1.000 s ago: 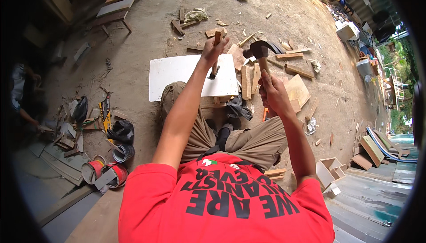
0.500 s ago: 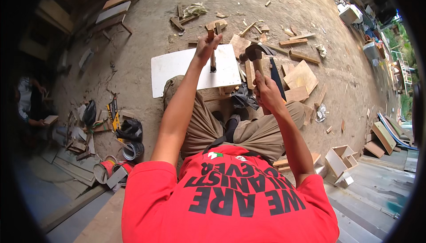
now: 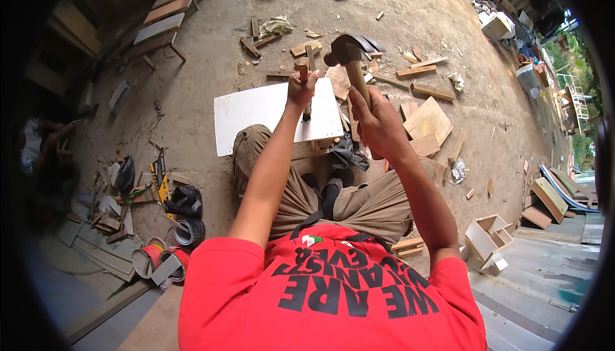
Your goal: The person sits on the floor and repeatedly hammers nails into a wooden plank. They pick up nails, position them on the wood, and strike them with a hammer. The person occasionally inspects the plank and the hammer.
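Hammer (image 3: 351, 66) raised above a white board (image 3: 256, 117), its wooden handle running from the right hand (image 3: 378, 123) up toward 11 o'clock, the dark head (image 3: 343, 48) topmost. The right hand's fingers wrap tight round the lower handle. At 9 o'clock of it, the left hand (image 3: 301, 88) pinches a short upright wooden stick (image 3: 304, 72), its long axis vertical, at the board's far edge. Wood offcuts (image 3: 423, 120) litter the dirt floor (image 3: 211, 50) at 3 o'clock of the hands.
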